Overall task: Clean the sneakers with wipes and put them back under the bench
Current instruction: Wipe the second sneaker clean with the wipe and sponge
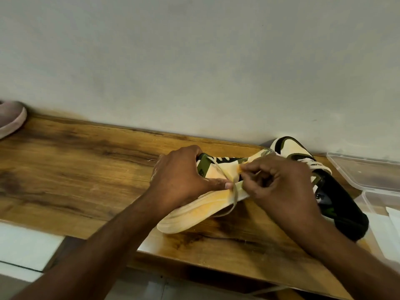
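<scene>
Here, a pale wall (194,50) fills the upper half of the view, and below it a wooden worktop (75,169) runs from left to right. Near the right end of the worktop lie two sneakers. The nearer sneaker (194,213) is tipped on its side, its cream sole stained yellow and turned toward the camera. The second sneaker (337,200), dark green, black and cream, stands just behind and to the right of it, touching the wall with its toe. At the far right sits a clear plastic container (368,176), and at the far left edge the toe of a pinkish shoe (10,120) shows. The left hand (184,180) grips the tipped sneaker around its upper, fingers curled over the top and thumb pressed along the side. The right hand (283,187) has its fingers curled together, pinching a thin pale wipe (231,172) against the sneaker's side just above the sole.
</scene>
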Motion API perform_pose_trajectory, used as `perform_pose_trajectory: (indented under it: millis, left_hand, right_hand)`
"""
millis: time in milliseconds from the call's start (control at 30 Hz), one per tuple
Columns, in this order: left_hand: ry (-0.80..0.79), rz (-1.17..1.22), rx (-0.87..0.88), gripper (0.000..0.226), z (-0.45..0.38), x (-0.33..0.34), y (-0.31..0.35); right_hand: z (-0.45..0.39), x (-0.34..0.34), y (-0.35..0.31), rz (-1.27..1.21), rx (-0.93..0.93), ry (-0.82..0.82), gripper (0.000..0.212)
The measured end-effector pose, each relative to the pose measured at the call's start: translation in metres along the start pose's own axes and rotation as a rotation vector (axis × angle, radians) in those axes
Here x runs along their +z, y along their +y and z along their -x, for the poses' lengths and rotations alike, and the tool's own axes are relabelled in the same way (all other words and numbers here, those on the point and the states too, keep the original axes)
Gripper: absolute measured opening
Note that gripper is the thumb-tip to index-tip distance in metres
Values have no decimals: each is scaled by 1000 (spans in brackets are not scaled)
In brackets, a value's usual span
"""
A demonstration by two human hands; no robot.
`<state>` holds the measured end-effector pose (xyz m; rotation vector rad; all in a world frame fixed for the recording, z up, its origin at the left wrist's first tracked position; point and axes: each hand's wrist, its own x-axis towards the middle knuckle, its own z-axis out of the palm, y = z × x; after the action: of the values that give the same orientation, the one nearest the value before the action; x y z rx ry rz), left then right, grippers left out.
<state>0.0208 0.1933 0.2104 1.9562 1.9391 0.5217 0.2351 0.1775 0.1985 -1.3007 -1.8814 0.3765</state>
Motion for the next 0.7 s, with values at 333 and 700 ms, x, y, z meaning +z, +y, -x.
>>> perform_pose_trajectory:
  millis: [333, 700]
  left_hand:
    - [-16, -2, 23, 73, -2, -1, -6]
    - [-13, -8, 3, 72, -1, 1, -4]
  right_hand:
    - [-14, -11, 15, 104, -15, 69, 14]
    - [-5, 2, 1, 140, -129, -60, 19]
